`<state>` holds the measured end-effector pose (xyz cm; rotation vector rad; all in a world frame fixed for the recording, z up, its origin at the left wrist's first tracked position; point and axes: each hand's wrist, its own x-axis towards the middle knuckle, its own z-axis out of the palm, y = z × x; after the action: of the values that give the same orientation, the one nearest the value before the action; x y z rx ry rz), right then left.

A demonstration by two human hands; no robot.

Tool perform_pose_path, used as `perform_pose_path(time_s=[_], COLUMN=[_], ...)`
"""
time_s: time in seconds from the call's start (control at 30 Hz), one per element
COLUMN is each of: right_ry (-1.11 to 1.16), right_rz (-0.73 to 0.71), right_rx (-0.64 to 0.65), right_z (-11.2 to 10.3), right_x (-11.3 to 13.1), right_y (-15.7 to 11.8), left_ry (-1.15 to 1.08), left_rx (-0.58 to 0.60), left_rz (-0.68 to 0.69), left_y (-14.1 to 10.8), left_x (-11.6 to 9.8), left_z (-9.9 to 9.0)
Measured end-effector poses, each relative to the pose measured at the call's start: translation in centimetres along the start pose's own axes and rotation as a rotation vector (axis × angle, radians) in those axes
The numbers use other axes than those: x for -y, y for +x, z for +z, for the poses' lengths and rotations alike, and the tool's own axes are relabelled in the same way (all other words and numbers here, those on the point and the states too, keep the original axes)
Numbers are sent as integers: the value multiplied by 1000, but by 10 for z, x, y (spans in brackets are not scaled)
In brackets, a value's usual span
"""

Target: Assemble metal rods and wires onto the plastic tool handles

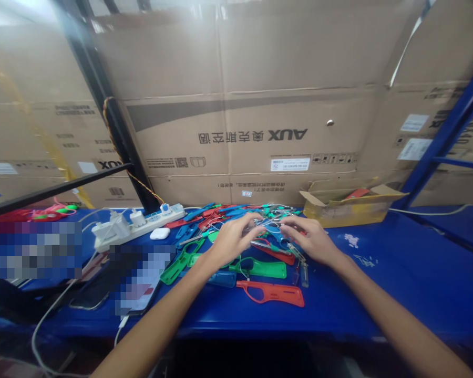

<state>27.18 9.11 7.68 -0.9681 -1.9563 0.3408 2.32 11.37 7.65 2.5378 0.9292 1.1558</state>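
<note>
A heap of plastic parts [205, 216] in red, green and blue, mixed with thin wires and metal tubes, lies on the blue table. They look like casings of long-necked lighters. Over the heap's middle, my left hand [236, 236] reaches from the left, thumb and forefinger apart. Facing it, my right hand [312, 239] is bent over the heap's right side with fingers spread. Wires show between the hands; I make out nothing gripped. Nearer me lie a red lighter casing [276, 294], a green lighter casing [264, 268] and a small clear tank [304, 275].
An open cardboard box [349, 210] stands at the back right. On the left are a white power strip [142, 223] with plugs, a white earbud case [160, 233], a phone [147, 278] and cables. Large cardboard sheets [240, 115] wall the back between metal posts.
</note>
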Motion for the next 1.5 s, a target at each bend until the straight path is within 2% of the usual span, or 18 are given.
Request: perform_pose_path(time_s=[0.13, 0.27, 0.77, 1.2, 1.5], right_ry=[29, 91, 317, 285, 182], right_rz=[34, 68, 170, 161, 68], right_rx=[16, 30, 47, 61, 129], right_z=[0, 1, 1, 5, -2], right_x=[2, 3, 4, -4, 1], right_y=[1, 1, 0, -1, 1], left_ry=[5, 29, 74, 56, 74], left_rx=[-3, -24, -34, -26, -34], left_rz=[90, 121, 39, 83, 51], left_y=[-1, -1, -1, -1, -1], left_x=[3, 5, 0, -1, -1], left_z=[1, 3, 1, 1, 1])
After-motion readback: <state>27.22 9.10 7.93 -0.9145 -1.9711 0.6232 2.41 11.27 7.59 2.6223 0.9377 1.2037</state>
